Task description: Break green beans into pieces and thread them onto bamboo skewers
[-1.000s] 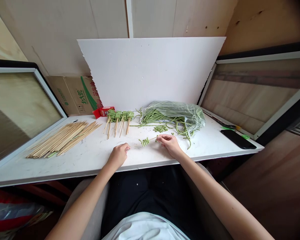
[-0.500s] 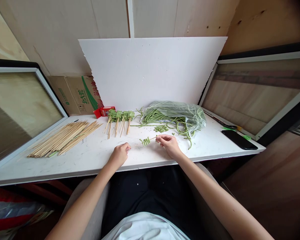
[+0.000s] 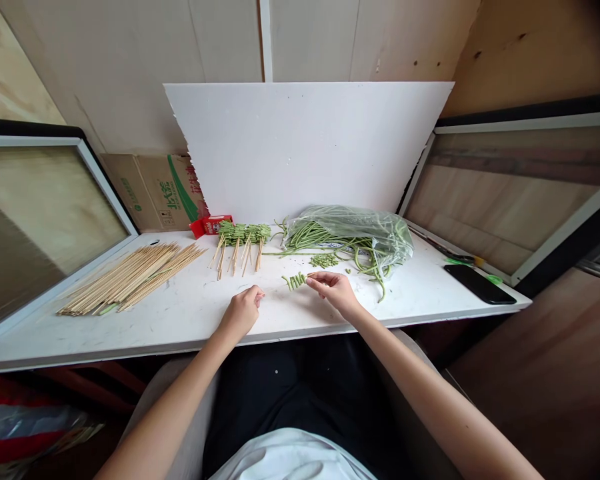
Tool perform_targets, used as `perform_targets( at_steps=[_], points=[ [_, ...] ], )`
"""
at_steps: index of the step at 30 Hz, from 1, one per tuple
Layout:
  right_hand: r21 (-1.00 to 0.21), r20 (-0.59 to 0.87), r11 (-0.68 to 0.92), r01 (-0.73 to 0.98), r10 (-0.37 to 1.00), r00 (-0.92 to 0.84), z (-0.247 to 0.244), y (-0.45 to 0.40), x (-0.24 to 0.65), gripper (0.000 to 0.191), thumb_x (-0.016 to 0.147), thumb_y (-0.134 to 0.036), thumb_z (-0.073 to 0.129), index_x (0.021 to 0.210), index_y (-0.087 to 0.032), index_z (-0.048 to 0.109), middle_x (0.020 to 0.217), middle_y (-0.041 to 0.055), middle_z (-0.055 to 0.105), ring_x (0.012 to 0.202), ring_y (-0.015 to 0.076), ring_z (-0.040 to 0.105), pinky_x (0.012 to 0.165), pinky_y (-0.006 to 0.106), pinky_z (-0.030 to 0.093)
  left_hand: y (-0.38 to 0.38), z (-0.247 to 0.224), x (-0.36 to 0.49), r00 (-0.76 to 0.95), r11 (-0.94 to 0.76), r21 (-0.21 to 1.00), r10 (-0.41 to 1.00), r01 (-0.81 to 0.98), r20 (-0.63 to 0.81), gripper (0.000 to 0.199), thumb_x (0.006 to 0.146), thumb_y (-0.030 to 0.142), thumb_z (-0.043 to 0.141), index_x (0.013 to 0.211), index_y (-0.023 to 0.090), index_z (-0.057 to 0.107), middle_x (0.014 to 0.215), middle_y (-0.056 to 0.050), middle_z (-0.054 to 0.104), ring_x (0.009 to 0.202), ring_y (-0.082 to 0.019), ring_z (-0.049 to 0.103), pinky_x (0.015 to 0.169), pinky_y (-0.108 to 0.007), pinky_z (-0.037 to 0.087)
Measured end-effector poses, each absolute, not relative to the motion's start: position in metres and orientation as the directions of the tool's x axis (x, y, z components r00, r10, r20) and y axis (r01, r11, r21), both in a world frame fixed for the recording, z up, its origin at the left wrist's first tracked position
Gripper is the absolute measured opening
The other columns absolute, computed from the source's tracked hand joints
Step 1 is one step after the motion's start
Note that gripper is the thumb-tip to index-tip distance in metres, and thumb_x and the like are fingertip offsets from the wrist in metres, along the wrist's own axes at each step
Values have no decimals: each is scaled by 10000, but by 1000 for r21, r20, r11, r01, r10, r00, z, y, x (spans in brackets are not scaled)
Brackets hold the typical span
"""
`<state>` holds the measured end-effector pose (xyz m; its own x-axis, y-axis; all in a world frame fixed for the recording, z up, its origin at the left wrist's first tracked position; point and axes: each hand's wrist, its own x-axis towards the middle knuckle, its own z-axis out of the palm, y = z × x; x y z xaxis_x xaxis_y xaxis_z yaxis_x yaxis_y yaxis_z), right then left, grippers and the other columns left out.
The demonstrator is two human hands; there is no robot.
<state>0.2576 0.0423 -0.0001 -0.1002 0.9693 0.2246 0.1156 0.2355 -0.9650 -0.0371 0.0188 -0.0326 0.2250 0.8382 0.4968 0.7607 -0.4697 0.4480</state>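
Right hand point(image 3: 331, 288) pinches a pleated, slender green bean point(image 3: 295, 281), seemingly keeping its folds threaded; left hand point(image 3: 246, 307), closed, apparently steadies the thin pale wooden skewer point(image 3: 274, 291).

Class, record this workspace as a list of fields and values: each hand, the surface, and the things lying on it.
Left hand: fingers closed; what they grip is too faint to tell
Right hand: fingers closed at the right end of a row of cut bean pieces
Surface: white table
Left: pile of bare sticks
Back: sticks bearing packed green pieces, beside a red box
Back right: long beans, partly inside a clear plastic bag
Far right: black phone-like slab
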Motion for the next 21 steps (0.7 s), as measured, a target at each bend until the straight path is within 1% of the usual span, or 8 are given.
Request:
perform_targets(
  at_steps=[4,6,8,11,14,16,18,21],
  points=[
    [-850,356,371,373,928,-111,-1,58,286,223,898,-364,713,1016,-208,822,1068,118,797,895,270,705,797,400,552,17,-31,-35,149,-411,441,844,798,515,215,902,52,464,859,226,583,847,-50,722,821,-216,710,700,-286,483],
    [-700,467,468,539,871,-150,-5,64,294,214,943,-245,627,1017,-217,826,1038,121,787,964,298,674,870,450,530,17,-31,-35,111,-371,439,851,818,513,208,913,61,469,869,224,591,857,-55,734,790,-217,707,690,-289,483],
    [-498,541,548,672,802,-252,-10,66,293,304,957,-137,557,1073,-224,823,1073,127,767,1044,318,617,906,466,498,18,-31,-34,96,-351,438,857,828,506,207,920,63,474,877,224,598,855,-54,740,782,-216,709,687,-287,486],
    [-223,529,577,786,749,-399,-14,66,283,387,966,-61,514,1140,-236,812,1165,136,736,1133,336,543,911,461,453,19,-33,-34,103,-353,434,859,829,502,211,925,61,479,891,226,605,867,-54,748,804,-220,719,697,-287,496],
    [-66,489,550,833,746,-453,-13,65,272,331,992,-95,525,1069,-221,821,1174,151,723,1162,350,513,906,469,418,19,-33,-35,118,-362,439,863,822,491,214,928,56,475,901,222,607,894,-64,756,847,-232,733,720,-297,507],
    [-44,486,548,835,742,-461,-12,66,268,309,996,-104,529,1004,-207,820,1146,158,726,1166,353,510,905,470,407,19,-33,-35,124,-364,440,866,821,485,215,927,56,474,905,220,610,902,-68,757,858,-237,736,723,-302,507],
    [-85,509,563,822,734,-450,-12,67,267,302,990,-101,530,970,-204,813,1115,157,734,1168,353,515,911,472,407,18,-32,-35,126,-365,435,864,823,487,212,930,60,476,907,220,614,898,-65,757,846,-234,735,719,-301,506],
    [-310,581,580,754,743,-332,-12,68,268,265,1004,-164,542,974,-213,801,1035,142,759,1129,341,556,918,467,430,18,-32,-35,128,-378,434,855,818,503,210,937,70,477,921,222,622,891,-58,757,844,-223,736,723,-294,511]
  ],
)
